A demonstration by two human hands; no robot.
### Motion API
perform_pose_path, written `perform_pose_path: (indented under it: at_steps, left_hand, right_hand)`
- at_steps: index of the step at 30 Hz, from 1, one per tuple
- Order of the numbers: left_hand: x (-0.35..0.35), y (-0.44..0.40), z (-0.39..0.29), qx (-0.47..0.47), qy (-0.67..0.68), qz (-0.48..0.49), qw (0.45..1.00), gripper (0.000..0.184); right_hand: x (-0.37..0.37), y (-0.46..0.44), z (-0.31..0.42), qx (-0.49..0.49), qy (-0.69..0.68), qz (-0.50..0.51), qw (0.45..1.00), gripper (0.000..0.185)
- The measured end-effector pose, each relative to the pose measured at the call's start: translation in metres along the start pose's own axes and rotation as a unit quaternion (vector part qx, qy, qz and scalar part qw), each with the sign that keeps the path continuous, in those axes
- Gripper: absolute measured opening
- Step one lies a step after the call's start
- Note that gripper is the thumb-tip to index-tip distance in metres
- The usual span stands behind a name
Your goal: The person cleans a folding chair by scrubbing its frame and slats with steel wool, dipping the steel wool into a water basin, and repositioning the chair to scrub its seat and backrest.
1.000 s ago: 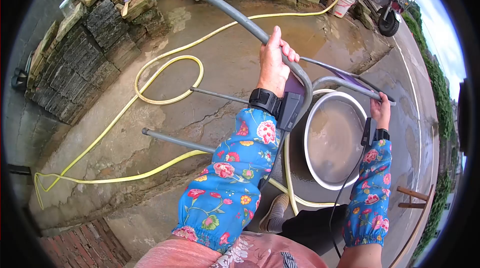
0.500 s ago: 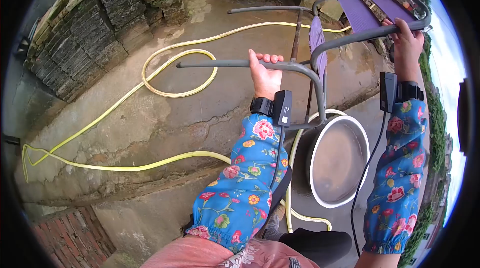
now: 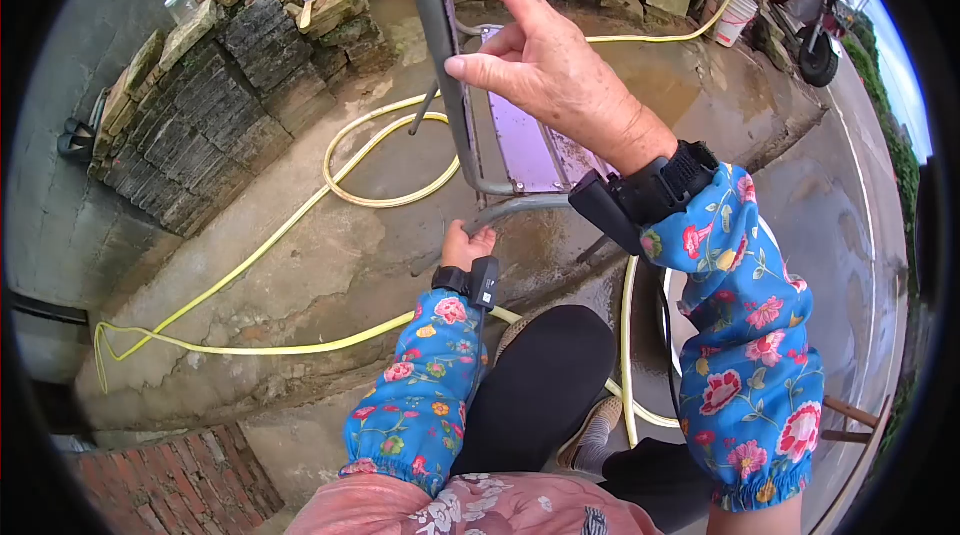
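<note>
A chair (image 3: 522, 140) with a grey tube frame and purple panels stands in front of me, its back rising past the top edge of the head view. Low on the near side, my left hand (image 3: 466, 245) is closed around a bent grey tube of the frame. My right hand (image 3: 560, 70) is beside the chair's back, fingers spread and curved. Its thumb tip is at the edge of the grey upright; whether it touches, I cannot tell. Behind my right sleeve, the white-rimmed basin (image 3: 676, 285) is mostly hidden.
A yellow hose (image 3: 270, 347) loops across the wet concrete ground. Stacked grey blocks (image 3: 215, 95) at left carry a brush (image 3: 307, 10) and a glass jar (image 3: 181, 5). Farther off are a white bucket (image 3: 736, 19) and a motorbike (image 3: 818, 50). Red bricks (image 3: 180, 480) lie lower left.
The chair has been turned and brought down from its raised, tilted pose. My right hand has moved left and let go of the frame. My left hand has moved lower and left.
</note>
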State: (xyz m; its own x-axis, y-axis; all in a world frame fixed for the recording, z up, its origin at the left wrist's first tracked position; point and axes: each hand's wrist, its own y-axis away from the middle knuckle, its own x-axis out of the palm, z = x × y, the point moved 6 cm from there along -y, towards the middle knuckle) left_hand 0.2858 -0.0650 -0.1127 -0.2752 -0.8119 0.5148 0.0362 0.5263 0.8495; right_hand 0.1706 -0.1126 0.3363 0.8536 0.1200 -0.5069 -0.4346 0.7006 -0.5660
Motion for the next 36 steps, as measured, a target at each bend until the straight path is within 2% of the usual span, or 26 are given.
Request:
perform_pose_path:
  at_steps: [1,2,3,4,5,6,8,11,12,13,15,16,17,19,26,29,36]
  left_hand:
    - [-0.016,-0.007,-0.004,-0.021,0.019,0.018,0.999,0.025]
    - [-0.031,-0.018,-0.007,-0.043,0.040,0.036,0.998,0.025]
    - [-0.048,-0.031,-0.014,-0.028,0.011,0.057,0.998,0.018]
    - [-0.065,-0.044,-0.020,-0.039,-0.008,0.086,0.996,0.021]
    - [-0.078,-0.050,-0.024,-0.050,-0.026,0.113,0.992,0.024]
    - [-0.093,-0.055,-0.030,-0.040,-0.033,0.073,0.996,0.029]
    - [-0.122,-0.070,-0.046,-0.018,-0.044,0.008,0.999,0.044]
    - [-0.140,-0.045,-0.055,0.005,-0.104,-0.037,0.994,0.053]
    - [-0.144,-0.038,-0.056,0.046,-0.144,-0.012,0.988,0.062]
    - [-0.152,-0.036,-0.055,0.041,-0.148,-0.017,0.988,0.062]
    - [-0.166,-0.026,-0.060,0.041,-0.257,0.060,0.964,0.058]
    - [-0.148,0.020,-0.060,0.140,-0.316,0.037,0.938,0.059]
    - [-0.156,0.028,-0.064,0.142,-0.321,0.030,0.936,0.059]
    - [-0.166,0.039,-0.071,0.148,-0.412,-0.006,0.899,0.055]
    - [-0.155,0.099,-0.096,0.250,-0.415,-0.001,0.875,0.032]
    - [-0.140,0.120,-0.107,0.291,-0.421,0.050,0.858,0.030]
    - [-0.108,0.154,-0.104,0.344,-0.455,0.074,0.818,0.026]
  right_hand:
    - [-0.007,0.015,-0.002,0.043,-0.043,0.042,0.997,0.060]
    - [-0.025,0.033,-0.013,0.063,-0.042,0.042,0.996,0.053]
    - [-0.050,0.056,-0.030,0.120,-0.019,0.047,0.991,0.046]
    - [-0.082,0.086,-0.055,0.208,0.025,0.045,0.977,0.041]
    - [-0.116,0.124,-0.075,0.258,0.030,0.011,0.966,0.036]
    - [-0.149,0.165,-0.087,0.316,0.048,-0.046,0.947,0.032]
    - [-0.217,0.264,-0.107,0.392,0.114,-0.075,0.910,0.028]
    - [-0.294,0.400,-0.074,0.498,0.161,-0.191,0.830,0.025]
    - [-0.317,0.443,-0.059,0.513,0.169,-0.229,0.810,0.025]
    - [-0.333,0.482,-0.041,0.529,0.178,-0.267,0.785,0.025]
    - [-0.346,0.529,0.003,0.528,0.166,-0.339,0.761,0.026]
    - [-0.356,0.557,0.017,0.530,0.169,-0.357,0.750,0.027]
    - [-0.364,0.580,0.029,0.534,0.173,-0.373,0.739,0.027]
    - [-0.358,0.596,0.046,0.537,0.183,-0.380,0.731,0.028]
    - [-0.337,0.625,0.066,0.515,0.163,-0.432,0.723,0.027]
    - [-0.327,0.629,0.064,0.500,0.143,-0.439,0.733,0.027]
    - [-0.289,0.666,0.066,0.506,0.114,-0.457,0.722,0.027]
